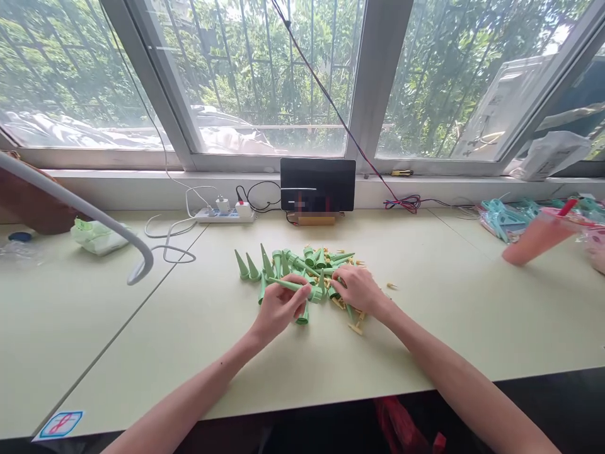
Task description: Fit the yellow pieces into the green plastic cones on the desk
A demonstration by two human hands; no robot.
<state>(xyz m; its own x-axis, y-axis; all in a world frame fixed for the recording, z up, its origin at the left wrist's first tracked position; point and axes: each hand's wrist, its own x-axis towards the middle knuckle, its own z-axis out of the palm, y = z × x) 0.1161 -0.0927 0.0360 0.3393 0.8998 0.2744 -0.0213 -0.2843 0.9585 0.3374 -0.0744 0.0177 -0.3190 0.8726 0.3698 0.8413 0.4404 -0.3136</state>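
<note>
My left hand (282,304) is closed around a green plastic watering spike (289,285), held nearly level with its tip to the left and its wide collar to the right. My right hand (355,289) reaches into the right side of a pile of similar green spikes (309,258). Its fingers are bent together, and what they pinch, if anything, is hidden. Small yellow T-shaped pieces (357,328) are scattered among and under the spikes by that hand. Several green cones (242,265) stand upright at the pile's left side.
Behind the pile stands a black tablet (317,184) by the window. A power strip (225,215) with white cables lies left of it. A white curved tube (94,205) crosses the left. At right are a pink drink cup (539,238) and teal packets (501,219).
</note>
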